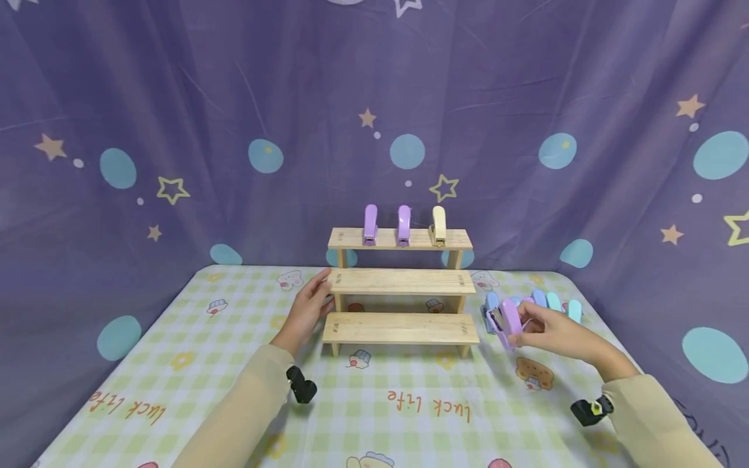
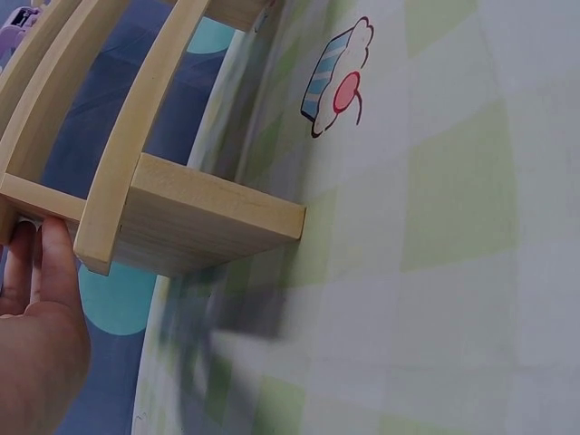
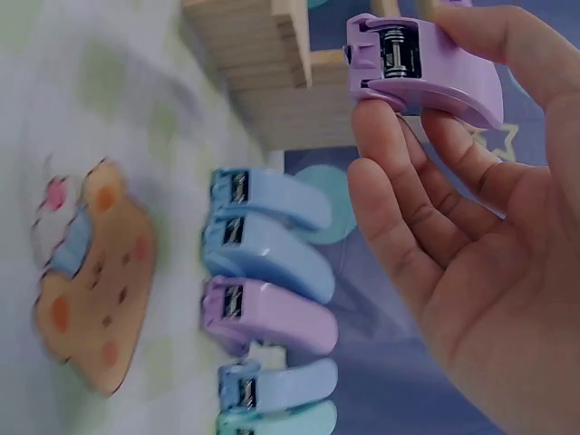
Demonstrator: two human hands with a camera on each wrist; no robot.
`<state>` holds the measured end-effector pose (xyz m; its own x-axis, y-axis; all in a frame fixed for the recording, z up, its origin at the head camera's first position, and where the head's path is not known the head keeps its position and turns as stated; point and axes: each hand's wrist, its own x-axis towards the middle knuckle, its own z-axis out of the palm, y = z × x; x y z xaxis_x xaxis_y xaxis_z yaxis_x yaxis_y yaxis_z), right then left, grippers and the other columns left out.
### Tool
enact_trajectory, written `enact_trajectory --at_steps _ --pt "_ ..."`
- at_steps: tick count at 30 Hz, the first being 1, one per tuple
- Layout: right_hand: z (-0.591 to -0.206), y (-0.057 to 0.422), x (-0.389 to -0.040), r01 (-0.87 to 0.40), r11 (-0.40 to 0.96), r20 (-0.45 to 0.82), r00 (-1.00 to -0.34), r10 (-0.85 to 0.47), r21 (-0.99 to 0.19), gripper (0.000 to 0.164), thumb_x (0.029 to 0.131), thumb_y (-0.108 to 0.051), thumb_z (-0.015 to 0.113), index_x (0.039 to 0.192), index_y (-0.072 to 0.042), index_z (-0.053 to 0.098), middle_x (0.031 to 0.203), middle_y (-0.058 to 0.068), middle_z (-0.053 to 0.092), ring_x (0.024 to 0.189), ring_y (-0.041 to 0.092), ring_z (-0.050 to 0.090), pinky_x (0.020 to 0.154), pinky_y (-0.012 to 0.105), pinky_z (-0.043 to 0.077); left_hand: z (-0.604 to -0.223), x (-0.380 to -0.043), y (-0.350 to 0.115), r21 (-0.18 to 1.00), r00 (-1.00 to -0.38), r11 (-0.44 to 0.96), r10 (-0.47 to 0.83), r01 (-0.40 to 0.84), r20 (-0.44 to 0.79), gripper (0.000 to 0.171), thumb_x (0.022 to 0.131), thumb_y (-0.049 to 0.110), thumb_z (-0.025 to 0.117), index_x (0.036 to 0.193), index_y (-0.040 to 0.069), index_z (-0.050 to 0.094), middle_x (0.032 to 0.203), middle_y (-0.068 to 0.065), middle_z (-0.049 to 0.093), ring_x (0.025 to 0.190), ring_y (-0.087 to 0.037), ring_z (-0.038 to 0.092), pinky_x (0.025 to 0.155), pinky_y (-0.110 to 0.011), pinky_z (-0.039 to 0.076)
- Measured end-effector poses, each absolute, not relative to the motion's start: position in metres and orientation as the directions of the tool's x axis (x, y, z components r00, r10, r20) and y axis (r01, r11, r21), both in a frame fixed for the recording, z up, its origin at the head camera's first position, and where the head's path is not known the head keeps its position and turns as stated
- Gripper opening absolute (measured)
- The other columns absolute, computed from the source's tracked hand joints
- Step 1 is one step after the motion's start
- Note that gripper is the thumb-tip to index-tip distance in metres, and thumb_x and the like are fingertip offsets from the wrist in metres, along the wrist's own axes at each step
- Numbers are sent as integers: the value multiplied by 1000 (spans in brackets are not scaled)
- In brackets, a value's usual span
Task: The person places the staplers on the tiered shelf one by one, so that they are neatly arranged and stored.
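A three-tier wooden rack point(image 1: 400, 328) stands mid-table in the head view. My left hand point(image 1: 304, 312) touches the left end of its middle tier; in the left wrist view the fingers point(image 2: 59, 263) lie against the wood, thumb hidden. Right of the rack, my right hand point(image 1: 552, 331) pinches a purple stapler point(image 1: 512, 316) between thumb and fingers, raised off the table in the right wrist view. On the top tier stand a purple stapler point(image 1: 370, 224), another purple stapler point(image 1: 404, 225) and a cream stapler point(image 1: 439, 226).
Several staplers stand in a row on the table behind my right hand, among them a blue stapler point(image 3: 272, 254), a purple stapler point(image 3: 276, 313) and a mint stapler point(image 3: 290, 419). A checked cloth point(image 1: 222, 364) covers the table. A purple curtain point(image 1: 304, 97) hangs behind.
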<state>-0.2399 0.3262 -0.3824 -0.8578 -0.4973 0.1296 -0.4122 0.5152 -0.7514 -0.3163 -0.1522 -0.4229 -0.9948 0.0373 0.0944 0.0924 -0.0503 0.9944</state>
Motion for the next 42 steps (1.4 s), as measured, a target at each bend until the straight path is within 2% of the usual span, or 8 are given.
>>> enact_trajectory --at_steps 7,15,21,25,31,42 --pt "-371 306 -249 -429 502 133 -843 -521 -751 29 93 -19 75 99 -8 48 71 -1 59 63 8 54 57 24 47 -422 -315 -152 994 -995 -57 41 93 96 49 109 25 46 156 17 37 149 -13 43 135 -29 45 110 -36 44" --pt "-362 279 -262 -428 484 126 -833 -538 -763 29 92 -20 76 100 -7 51 75 5 61 62 13 52 52 25 44 -421 -313 -152 994 -994 -51 52 93 96 49 109 27 46 157 19 36 147 -13 44 136 -29 45 110 -36 44" --pt "-357 252 -272 -455 443 163 -817 -553 -772 25 91 -18 76 103 -8 56 82 8 67 73 27 64 59 27 51 -423 -316 -152 993 -993 -65 52 101 104 51 109 26 47 157 14 35 149 -15 43 136 -31 44 111 -39 43" --pt "-358 233 -280 -465 379 197 -800 -567 -800 26 91 -16 77 105 -7 57 88 9 70 80 33 68 64 31 58 -422 -315 -151 993 -994 -58 46 100 103 50 109 26 47 157 16 35 149 -14 43 135 -31 45 110 -38 44" --pt "-358 204 -290 -493 336 243 -784 -570 -802 26 89 -13 78 105 -6 58 94 8 69 83 25 70 73 31 60 -421 -315 -151 995 -995 -52 36 86 88 49 109 26 46 157 18 36 148 -12 45 135 -28 45 109 -35 45" --pt "-354 147 -302 -504 335 275 -794 -543 -796 29 88 -18 78 103 -10 55 89 6 68 76 20 67 66 29 57 -422 -316 -151 994 -995 -71 37 85 88 49 109 25 46 156 17 37 147 -15 45 135 -30 44 111 -38 44"
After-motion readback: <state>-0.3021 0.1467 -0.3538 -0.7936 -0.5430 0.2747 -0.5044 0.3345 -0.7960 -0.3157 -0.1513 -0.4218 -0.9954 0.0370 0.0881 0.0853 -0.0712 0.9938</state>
